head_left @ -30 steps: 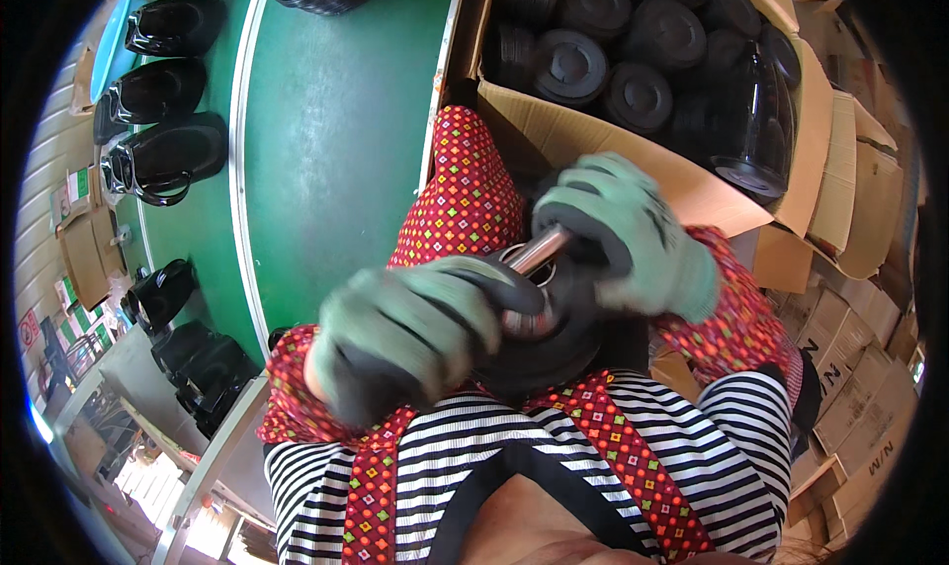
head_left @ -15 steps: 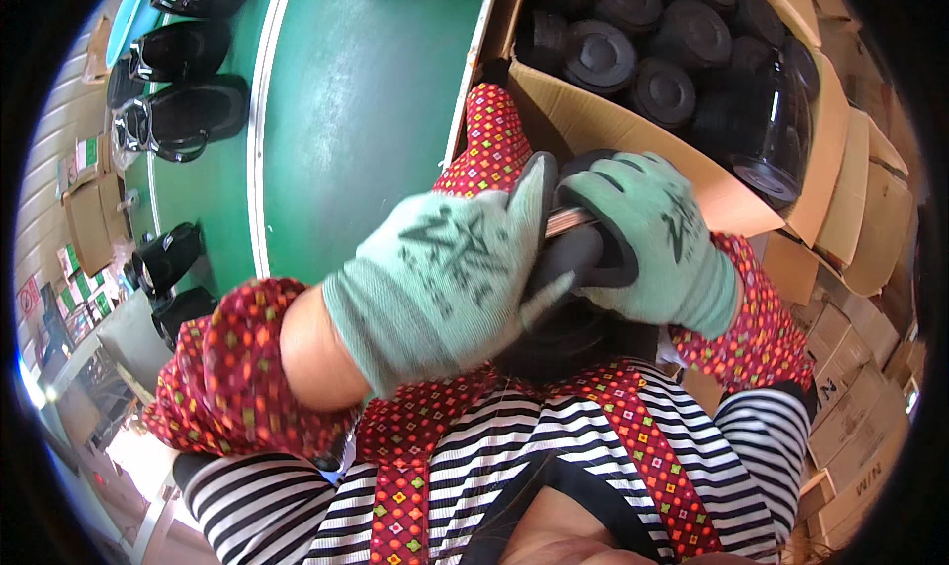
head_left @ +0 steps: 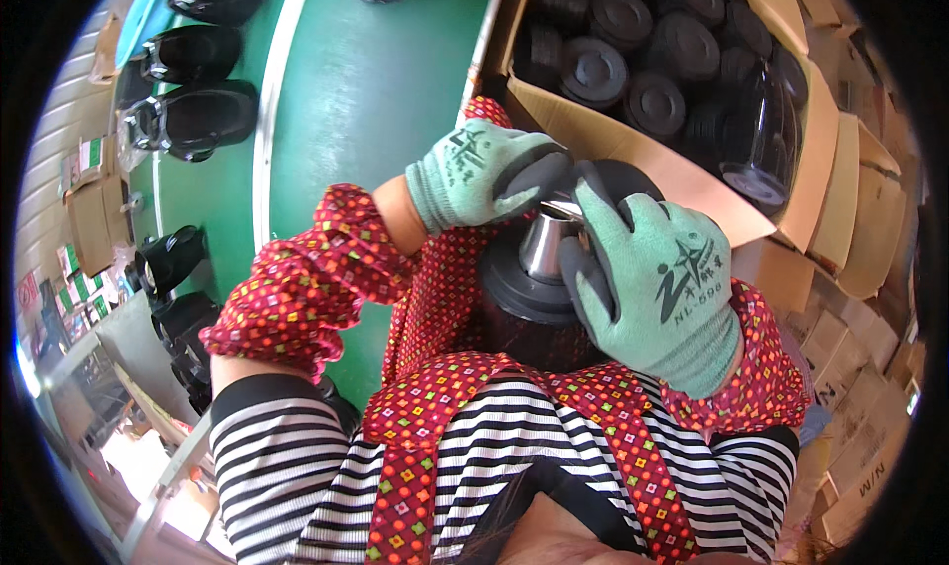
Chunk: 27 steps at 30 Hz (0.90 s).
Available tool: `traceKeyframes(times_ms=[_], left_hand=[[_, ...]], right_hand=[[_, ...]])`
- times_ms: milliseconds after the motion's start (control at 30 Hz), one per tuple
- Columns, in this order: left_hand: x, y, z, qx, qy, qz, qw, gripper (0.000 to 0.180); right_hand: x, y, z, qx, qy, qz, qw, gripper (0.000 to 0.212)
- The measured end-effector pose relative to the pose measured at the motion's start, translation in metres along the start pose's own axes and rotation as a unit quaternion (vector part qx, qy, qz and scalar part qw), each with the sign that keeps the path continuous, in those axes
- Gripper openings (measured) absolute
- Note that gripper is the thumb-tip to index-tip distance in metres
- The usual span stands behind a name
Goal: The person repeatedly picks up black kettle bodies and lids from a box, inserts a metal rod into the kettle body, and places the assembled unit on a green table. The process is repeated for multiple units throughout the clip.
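Your left gloved hand (head_left: 499, 174): fingers curled, hold unclear. Your right gloved hand (head_left: 657, 278): bent beside silver metal cylinder (head_left: 544, 248), grip unclear; round black base (head_left: 519, 293) below.

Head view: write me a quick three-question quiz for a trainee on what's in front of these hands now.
1. True or false: the open cardboard box is to the right of the green tabletop.
2. The shiny metal piece stands up from: A) a cardboard flap; B) a round black part; C) the green tabletop.
3. Fill in: the left hand and the right hand each wear a green-and-black ____.

Key: 1. True. 2. B. 3. Glove.
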State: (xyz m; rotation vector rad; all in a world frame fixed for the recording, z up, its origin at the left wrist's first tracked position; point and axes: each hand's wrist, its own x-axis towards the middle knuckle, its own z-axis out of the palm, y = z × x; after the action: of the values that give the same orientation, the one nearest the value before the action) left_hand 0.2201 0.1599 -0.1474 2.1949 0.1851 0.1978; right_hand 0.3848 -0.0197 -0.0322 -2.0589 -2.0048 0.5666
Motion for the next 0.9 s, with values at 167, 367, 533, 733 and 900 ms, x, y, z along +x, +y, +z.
traceKeyframes(times_ms=[167,367,533,733,900], left_hand=[[-0.018,0.009,-0.002,0.017,0.113,0.001,0.993,0.035],[-0.125,-0.015,0.007,0.002,0.374,-0.232,0.898,0.022],[-0.231,-0.046,0.045,0.177,0.354,-0.378,0.837,0.022],[-0.231,0.016,0.037,0.153,0.354,-0.243,0.89,0.088],[-0.229,0.103,0.035,-0.066,0.33,-0.063,0.939,0.105]], right_hand=[[-0.005,0.014,0.008,-0.012,0.126,-0.108,0.986,0.062],[-0.048,0.021,0.038,0.159,0.106,-0.129,0.973,0.078],[-0.048,0.028,0.087,0.285,0.167,-0.14,0.933,0.062],[-0.01,0.027,0.054,0.409,0.237,-0.043,0.88,0.039],[0.065,-0.044,0.044,0.755,0.076,0.04,0.65,0.047]])
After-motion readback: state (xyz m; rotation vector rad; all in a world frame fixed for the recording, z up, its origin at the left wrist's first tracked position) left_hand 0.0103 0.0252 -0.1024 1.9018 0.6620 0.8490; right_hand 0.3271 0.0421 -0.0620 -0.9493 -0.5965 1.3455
